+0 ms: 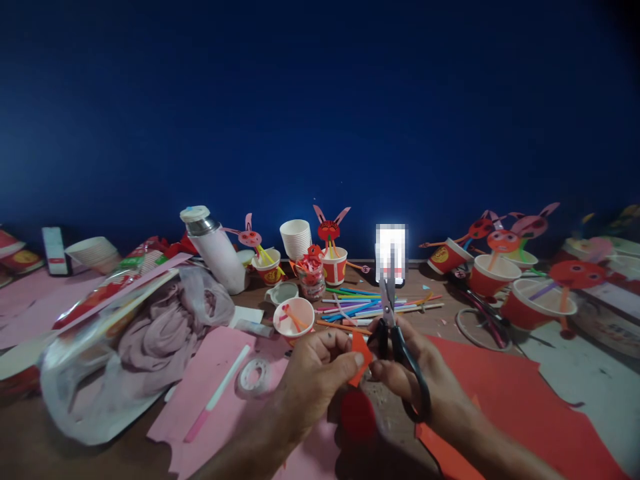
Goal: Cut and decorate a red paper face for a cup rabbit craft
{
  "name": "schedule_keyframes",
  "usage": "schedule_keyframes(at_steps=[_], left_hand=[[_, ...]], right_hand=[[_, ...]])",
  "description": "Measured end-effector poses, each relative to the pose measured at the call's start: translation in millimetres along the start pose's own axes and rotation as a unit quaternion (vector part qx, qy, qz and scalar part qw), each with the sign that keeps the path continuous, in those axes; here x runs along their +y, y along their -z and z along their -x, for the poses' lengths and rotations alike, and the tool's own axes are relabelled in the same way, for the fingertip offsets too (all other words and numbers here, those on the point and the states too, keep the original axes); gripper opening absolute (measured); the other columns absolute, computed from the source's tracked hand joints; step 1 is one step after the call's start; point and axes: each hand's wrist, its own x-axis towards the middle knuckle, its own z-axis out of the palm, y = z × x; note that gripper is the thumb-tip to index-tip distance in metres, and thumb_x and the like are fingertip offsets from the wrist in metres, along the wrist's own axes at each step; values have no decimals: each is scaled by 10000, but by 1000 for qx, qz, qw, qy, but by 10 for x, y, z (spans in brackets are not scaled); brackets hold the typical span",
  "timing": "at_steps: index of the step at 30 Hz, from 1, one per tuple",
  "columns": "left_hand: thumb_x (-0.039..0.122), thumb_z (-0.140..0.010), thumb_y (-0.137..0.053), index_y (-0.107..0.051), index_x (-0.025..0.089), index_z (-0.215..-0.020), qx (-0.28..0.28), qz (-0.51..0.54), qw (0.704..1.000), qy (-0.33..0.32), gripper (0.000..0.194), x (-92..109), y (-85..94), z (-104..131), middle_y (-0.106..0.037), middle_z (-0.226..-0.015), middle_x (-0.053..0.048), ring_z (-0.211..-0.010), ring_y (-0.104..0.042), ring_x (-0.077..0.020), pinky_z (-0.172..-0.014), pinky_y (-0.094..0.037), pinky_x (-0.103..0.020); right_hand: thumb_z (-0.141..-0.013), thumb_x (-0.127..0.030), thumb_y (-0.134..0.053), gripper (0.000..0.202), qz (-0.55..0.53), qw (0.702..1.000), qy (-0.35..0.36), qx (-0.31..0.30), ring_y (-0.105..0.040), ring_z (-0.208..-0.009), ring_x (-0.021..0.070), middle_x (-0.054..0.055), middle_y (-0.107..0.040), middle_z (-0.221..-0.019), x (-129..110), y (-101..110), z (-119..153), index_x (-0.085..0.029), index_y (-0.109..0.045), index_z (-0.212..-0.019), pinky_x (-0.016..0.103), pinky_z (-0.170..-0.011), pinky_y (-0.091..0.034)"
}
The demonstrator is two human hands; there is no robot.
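Observation:
My left hand (317, 370) pinches a small piece of orange paper (361, 357) between thumb and fingers. Close beside it, my right hand (420, 373) grips black-handled scissors (388, 313), blades pointing up and away from me. The blades look nearly closed and stand apart from the orange piece. Below my hands is a dark red rounded shape (358, 415). A large red-orange paper sheet (520, 400) lies under and right of my right forearm. Pink paper (210, 380) spreads left of my left hand, with a roll of tape (254, 377) and a white-and-pink stick (220, 390) on it.
Colourful sticks (370, 305) lie beyond my hands. Paper cups with paper animal faces, such as a red rabbit cup (334, 267), line the back. A white flask (215, 250) leans left of centre, near a plastic bag (100, 393). A lit phone (390, 253) stands against the blue wall.

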Motion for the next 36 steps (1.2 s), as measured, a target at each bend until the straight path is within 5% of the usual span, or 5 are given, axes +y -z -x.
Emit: schedule_keyframes(at_steps=[4,9,19,27,36], left_hand=[[266,-591,-669,-584,130,-622,-14,6,1000,4,163,6,6,1,-607,-569,-12,-504,-489,-89,-501,-356,-214],[247,-588,-664,-537,146,-595,-17,26,999,15,162,-16,39,-10,-558,-522,16,-464,-446,-73,-480,-325,-206],[249,-564,-622,-518,153,-559,-20,-14,1000,4,142,30,34,4,-509,-505,34,-463,-410,-64,-462,-302,-198],[291,-604,-602,-494,182,-606,-72,-54,996,23,154,-26,32,13,-479,-501,44,-404,-394,-80,-431,-254,-229],[255,-551,-577,-481,175,-536,-49,-112,992,-9,125,-37,1,12,-457,-521,39,-480,-362,-79,-480,-254,-227]], right_hand=[[-685,-208,-621,232,-14,1000,-6,-15,-457,-610,99,-53,-491,-677,4,28,13,-205,-491,-877,226,-571,-389],[-712,-292,-598,189,0,1000,23,-14,-449,-600,118,-31,-500,-660,-32,79,-10,-186,-501,-835,258,-571,-363],[-585,-382,-704,350,47,998,-32,36,-452,-562,119,-40,-509,-626,-117,73,-90,-206,-495,-805,248,-531,-386],[-570,-401,-774,471,17,999,-39,-25,-439,-589,101,-32,-514,-717,-125,98,-36,-204,-497,-895,223,-530,-361],[-611,-187,-639,281,82,996,-8,-27,-393,-562,81,-49,-486,-683,-144,40,-16,-200,-499,-854,196,-491,-337]])
